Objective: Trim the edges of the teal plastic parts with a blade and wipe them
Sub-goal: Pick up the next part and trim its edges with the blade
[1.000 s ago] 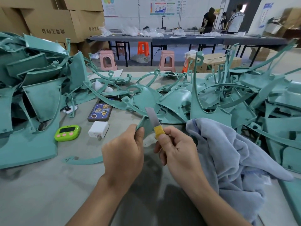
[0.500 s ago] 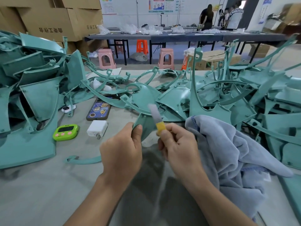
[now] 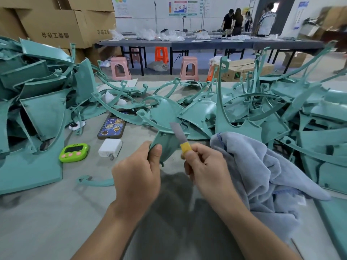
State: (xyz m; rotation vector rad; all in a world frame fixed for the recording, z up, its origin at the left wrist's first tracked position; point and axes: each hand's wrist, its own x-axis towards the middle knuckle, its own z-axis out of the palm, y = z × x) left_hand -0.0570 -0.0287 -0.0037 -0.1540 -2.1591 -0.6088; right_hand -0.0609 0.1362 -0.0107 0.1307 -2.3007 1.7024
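Long dark tables, plastic stools

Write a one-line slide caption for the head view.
Left hand holds a teal plastic part while the right hand holds a yellow-wrapped blade at its edge, blue-grey cloth alongside.

blade base inside right hand, posters unreadable

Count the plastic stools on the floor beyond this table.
3 plainly seen: the left pink stool, the orange stool under the far table, and the right pink stool. More may be hidden in shadow or behind the teal parts.
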